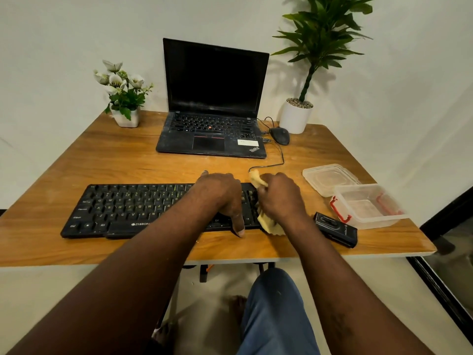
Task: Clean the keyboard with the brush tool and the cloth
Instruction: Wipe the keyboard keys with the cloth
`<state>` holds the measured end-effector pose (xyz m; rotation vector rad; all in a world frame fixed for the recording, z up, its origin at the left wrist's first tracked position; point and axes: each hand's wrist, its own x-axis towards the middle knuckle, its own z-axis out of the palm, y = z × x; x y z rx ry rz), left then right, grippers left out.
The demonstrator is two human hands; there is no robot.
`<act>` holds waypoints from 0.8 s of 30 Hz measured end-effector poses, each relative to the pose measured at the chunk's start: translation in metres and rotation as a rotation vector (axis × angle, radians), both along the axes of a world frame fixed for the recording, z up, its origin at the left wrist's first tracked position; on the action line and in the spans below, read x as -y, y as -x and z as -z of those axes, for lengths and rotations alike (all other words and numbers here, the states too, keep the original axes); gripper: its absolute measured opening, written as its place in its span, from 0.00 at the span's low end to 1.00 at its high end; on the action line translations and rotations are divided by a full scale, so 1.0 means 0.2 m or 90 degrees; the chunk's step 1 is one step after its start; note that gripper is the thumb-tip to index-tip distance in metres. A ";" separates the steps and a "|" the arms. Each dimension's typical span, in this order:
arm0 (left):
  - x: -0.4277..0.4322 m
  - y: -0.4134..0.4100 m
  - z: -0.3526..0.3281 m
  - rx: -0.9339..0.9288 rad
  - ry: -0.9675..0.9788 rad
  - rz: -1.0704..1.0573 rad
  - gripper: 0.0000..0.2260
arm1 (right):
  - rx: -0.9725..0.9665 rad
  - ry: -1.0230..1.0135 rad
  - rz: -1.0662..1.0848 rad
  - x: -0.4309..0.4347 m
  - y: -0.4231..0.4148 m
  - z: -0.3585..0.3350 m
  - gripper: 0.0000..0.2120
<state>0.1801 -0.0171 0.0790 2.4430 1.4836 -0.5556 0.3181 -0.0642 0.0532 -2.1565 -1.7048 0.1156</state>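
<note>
right hand (pixel 280 198) wiping the right end of the keyboard (pixel 128 208) with the cloth (pixel 271 224), left hand (pixel 220 196) steadying it.
left hand lies palm-down across the keyboard's right part, fingers laid close together toward the far edge, thumb down at the near edge. right-hand fingers are curled round the bunched yellow cloth, which is pressed on the keyboard's right end. keyboard sits near the worktop's (pixel 128 160) front edge. black brush tool (pixel 335 231) lies on the worktop just right of the right wrist.
</note>
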 end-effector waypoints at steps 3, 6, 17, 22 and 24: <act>0.00 0.00 -0.01 0.018 0.004 0.006 0.46 | 0.100 0.034 -0.054 0.03 0.11 0.03 0.13; -0.01 0.00 0.00 0.013 0.000 0.018 0.46 | 0.135 0.027 -0.097 0.12 0.17 0.04 0.12; -0.01 0.01 0.00 0.004 -0.001 0.017 0.55 | 0.007 0.071 -0.102 0.40 0.01 -0.05 0.20; 0.00 0.00 -0.01 0.000 0.001 0.012 0.51 | -0.023 -0.048 0.033 0.16 -0.18 -0.08 0.19; 0.01 0.00 -0.02 -0.001 0.001 0.008 0.49 | -0.012 -0.027 0.018 0.07 -0.18 -0.08 0.18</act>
